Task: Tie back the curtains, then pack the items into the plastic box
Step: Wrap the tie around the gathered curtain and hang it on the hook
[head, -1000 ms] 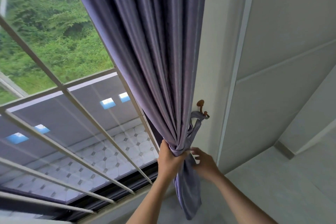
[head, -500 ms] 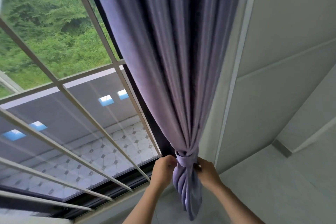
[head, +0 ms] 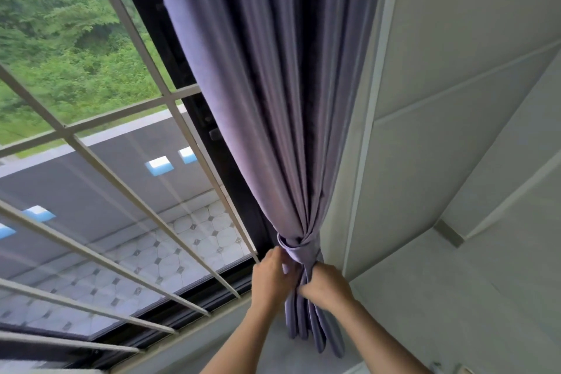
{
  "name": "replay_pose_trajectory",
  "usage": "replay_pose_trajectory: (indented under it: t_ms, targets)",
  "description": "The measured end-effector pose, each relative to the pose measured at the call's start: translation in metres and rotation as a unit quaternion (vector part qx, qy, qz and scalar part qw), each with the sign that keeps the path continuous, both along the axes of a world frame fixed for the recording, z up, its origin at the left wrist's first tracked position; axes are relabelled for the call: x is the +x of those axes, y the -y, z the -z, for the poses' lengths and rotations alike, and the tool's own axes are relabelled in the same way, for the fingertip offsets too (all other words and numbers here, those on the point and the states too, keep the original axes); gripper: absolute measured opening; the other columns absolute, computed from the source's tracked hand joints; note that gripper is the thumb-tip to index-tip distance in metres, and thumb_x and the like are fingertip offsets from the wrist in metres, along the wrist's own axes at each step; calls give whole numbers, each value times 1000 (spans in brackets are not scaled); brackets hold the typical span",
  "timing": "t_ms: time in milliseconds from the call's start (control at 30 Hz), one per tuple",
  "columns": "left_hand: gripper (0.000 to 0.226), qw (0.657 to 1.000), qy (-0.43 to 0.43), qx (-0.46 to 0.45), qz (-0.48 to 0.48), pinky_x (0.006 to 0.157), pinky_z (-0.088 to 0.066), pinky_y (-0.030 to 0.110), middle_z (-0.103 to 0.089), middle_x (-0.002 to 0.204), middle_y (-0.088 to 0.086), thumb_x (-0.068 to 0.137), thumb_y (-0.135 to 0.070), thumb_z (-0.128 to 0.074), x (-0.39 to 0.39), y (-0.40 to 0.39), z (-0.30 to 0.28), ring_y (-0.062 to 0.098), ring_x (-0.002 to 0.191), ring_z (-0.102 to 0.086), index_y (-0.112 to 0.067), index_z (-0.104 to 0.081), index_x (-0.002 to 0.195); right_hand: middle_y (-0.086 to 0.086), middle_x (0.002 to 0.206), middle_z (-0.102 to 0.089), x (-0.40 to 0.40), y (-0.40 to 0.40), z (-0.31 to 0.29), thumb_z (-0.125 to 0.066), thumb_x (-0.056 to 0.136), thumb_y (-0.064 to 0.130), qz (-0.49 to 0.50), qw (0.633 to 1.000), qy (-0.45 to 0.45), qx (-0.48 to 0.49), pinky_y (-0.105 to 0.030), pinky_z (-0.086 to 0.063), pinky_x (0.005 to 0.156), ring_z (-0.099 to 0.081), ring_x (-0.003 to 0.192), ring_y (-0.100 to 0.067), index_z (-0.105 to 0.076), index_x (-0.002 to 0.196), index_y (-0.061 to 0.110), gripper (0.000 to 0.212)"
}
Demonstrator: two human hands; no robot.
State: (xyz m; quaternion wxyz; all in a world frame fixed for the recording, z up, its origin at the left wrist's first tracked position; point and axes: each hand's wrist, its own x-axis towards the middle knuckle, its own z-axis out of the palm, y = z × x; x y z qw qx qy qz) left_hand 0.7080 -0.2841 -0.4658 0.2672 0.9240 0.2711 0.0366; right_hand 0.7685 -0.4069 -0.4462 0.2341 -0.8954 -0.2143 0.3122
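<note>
A long purple curtain [head: 273, 100] hangs down beside the window [head: 91, 136]. It is pulled together low down, close to the white wall [head: 455, 130] on the right. A purple tie band [head: 296, 247] goes round the curtain there and squeezes it into a thin bunch. Below the band, the end of the curtain hangs down in folds.

The left hand [head: 271, 276] is on the left side of the bunch, just under the band. Its fingers are curled and touch the cloth by the band, and they seem to pinch it. The right hand [head: 326, 284] is on the right side, a little lower. Its fingers are curled round the bunched curtain and hold it. The two hands are close together, with the cloth between them.

Outside the window there are pale bars, a tiled floor and green trees [head: 60, 39]. No plastic box can be seen
</note>
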Motion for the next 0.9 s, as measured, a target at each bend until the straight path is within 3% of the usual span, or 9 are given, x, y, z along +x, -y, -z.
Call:
replay_pose_trajectory:
  t_ms: [67, 167, 267, 367, 467, 533, 633, 767, 900]
  targets:
    - [35, 999, 31, -10, -25, 63, -44, 35, -54, 85, -7, 72, -50, -48, 2, -2, -4, 20, 76, -56, -21, -45, 91, -8, 95, -68, 4, -4, -2, -49, 89, 41, 27, 999, 36, 14, -25, -39, 62, -63, 82, -27, -60, 101, 12, 33]
    - [26, 999, 38, 6, 3, 72, -41, 33, -54, 80, -11, 77, -31, -62, 9, -6, -10, 17, 75, -53, -23, -45, 95, -12, 98, -67, 14, -2, -2, -51, 92, 36, 42, 995, 61, 58, -28, -39, 64, -64, 91, -32, -56, 108, 10, 30]
    - [18, 999, 26, 35, 32, 80, -35, 32, -51, 65, -7, 81, -10, -53, 14, -8, -13, 26, 71, -53, -21, -41, 75, -14, 88, -67, 18, 13, 9, -49, 97, 30, 27, 994, 40, 94, -31, -40, 62, -64, 84, -33, -58, 96, 8, 23]
    - [16, 997, -4, 67, 46, 94, -32, 32, -60, 69, -2, 90, -13, -47, 14, -11, -15, 24, 78, -58, -22, -47, 77, -13, 82, -67, 20, 22, 16, -50, 98, 26, 39, 991, 21, 128, -32, -43, 66, -65, 81, -31, -60, 93, 11, 18]
    - [20, 999, 12, 47, 17, 74, -34, 30, -46, 60, -6, 89, -13, -48, 15, -16, -21, 31, 69, -48, -19, -40, 72, -9, 77, -62, 25, 13, 10, -49, 98, 27, 6, 993, 22, 117, -34, -43, 65, -63, 78, -31, -52, 88, 17, 14]
    - [16, 999, 27, 24, -22, 63, -35, 31, -51, 65, -5, 90, -18, -50, 13, -17, -22, 28, 64, -47, -17, -43, 75, -5, 74, -61, 24, 10, 7, -49, 95, 25, 12, 992, 31, 125, -34, -42, 60, -60, 71, -28, -49, 99, 22, 6]
    - [24, 996, 29, 20, -79, 49, -29, 28, -52, 67, 0, 89, -24, -55, -1, -14, -14, 19, 56, -41, -14, -40, 73, 4, 64, -53, 17, 14, 10, -48, 88, 16, 56, 986, 53, 150, -27, -38, 50, -50, 57, -19, -43, 104, 22, 18]
    - [14, 995, 13, 76, 56, 61, -45, 30, -63, 80, -7, 85, -37, -55, -16, 3, 5, 17, 66, -60, -24, -59, 87, -1, 70, -50, 9, 16, 15, -47, 85, 9, 90, 983, 69, 147, -33, -39, 57, -47, 63, -22, -43, 80, 14, 7]
    - [28, 993, 21, 95, 65, 61, -43, 32, -64, 82, -1, 84, -41, -53, -4, 16, 2, 22, 70, -62, -16, -61, 94, -10, 78, -62, 10, 13, 13, -45, 91, 14, 43, 990, 45, 129, -35, -43, 60, -53, 66, -25, -45, 82, 16, 9]
